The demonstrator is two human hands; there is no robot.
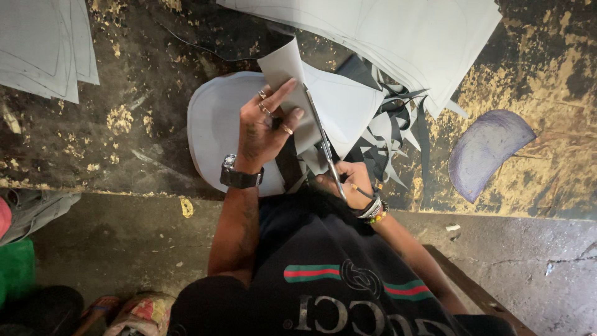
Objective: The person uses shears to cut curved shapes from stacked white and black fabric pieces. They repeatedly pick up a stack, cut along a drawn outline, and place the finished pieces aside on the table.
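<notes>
A: Here, which step is in hand?

B: Cutting. The right hand is closed through the handles of the scissors, whose blades point away from the person and bite into a pale grey sheet. The left hand lies on that sheet, thumb and fingers pinching its raised flap to keep it taut beside the blades.

A: Where does the sheet lie?

B: At the near edge of the table, about midway along it, over a larger rounded grey piece. Dark offcuts are strewn just to its right; a stack of uncut sheets sits at the far edge, and a curved purple piece lies well apart, towards the right.

A: What does the next move call for?

B: Judging from the grip, a steady closing of the blades along the marked outline, with the left hand feeding the sheet and its fingers kept out of the cutting path.
</notes>
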